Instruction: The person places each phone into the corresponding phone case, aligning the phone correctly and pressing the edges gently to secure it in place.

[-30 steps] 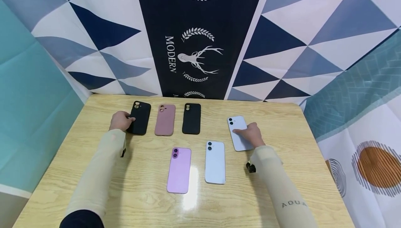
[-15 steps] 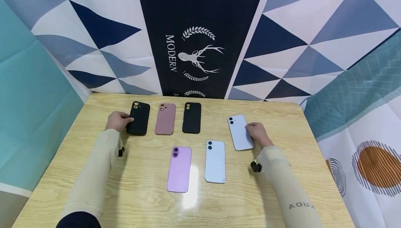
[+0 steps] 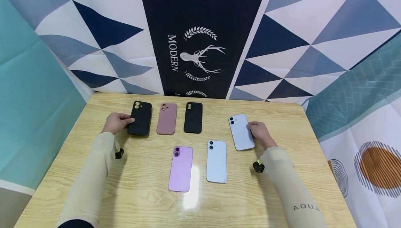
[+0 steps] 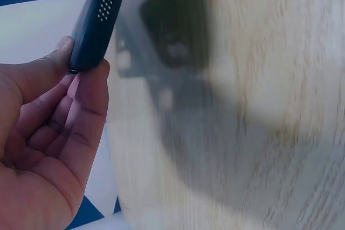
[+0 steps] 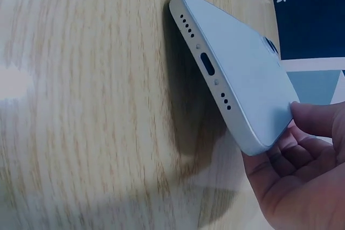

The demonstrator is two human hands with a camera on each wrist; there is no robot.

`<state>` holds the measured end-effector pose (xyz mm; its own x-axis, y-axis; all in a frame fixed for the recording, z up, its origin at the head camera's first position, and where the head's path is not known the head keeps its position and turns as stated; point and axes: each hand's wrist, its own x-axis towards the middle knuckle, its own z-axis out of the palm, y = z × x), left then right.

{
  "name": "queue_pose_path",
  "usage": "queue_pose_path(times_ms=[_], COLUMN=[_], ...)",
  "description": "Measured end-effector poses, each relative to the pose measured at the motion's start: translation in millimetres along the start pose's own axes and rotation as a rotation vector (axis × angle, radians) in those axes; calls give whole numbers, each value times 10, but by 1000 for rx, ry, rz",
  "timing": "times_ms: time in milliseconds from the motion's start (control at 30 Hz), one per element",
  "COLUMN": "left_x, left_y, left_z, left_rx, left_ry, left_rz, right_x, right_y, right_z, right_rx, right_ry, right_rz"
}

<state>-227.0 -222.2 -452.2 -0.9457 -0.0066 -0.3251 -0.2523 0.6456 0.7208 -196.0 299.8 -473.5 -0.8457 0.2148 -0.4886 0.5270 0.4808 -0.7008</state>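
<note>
At the back left, my left hand (image 3: 115, 122) pinches the left edge of a black phone case (image 3: 140, 118) between thumb and fingers. The left wrist view shows the case (image 4: 97, 30) edge-on, raised off the wood, with its speaker holes and port cutout facing the camera. Over on the right, my right hand (image 3: 260, 132) grips a pale blue phone (image 3: 241, 132) by its right edge. In the right wrist view the phone (image 5: 248, 74) is tilted above the table, its charging port towards me, the thumb on its back and fingers beneath.
Between the hands lie a dusty pink case (image 3: 166, 119) and a second black case (image 3: 193, 117). Nearer me are a lilac phone (image 3: 180, 168) and another pale blue phone (image 3: 216, 162). A patterned cloth (image 3: 200, 47) hangs behind the wooden table (image 3: 141, 193).
My right hand has slid from the middle of the phone's back to its right edge and now grips it there. My left hand stays at the black case, its wrist drawn slightly outward.
</note>
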Motion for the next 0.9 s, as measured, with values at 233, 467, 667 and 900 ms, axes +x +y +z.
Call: queue_pose_path(times_ms=[233, 467, 667, 900], left_x=[-60, -89, -130, -147], left_y=[58, 127, 234, 352], left_z=[30, 127, 218, 292], left_rx=[-76, -143, -184, -211], left_ry=[3, -3, -32, -43], left_rz=[9, 38, 46, 49], right_x=[-3, -21, -50, -92], right_y=[14, 21, -7, -85], right_z=[17, 0, -5, 27], right_rx=[21, 67, 123, 173], right_ry=[-6, -6, -11, -6], right_rz=[-16, -11, 0, -10])
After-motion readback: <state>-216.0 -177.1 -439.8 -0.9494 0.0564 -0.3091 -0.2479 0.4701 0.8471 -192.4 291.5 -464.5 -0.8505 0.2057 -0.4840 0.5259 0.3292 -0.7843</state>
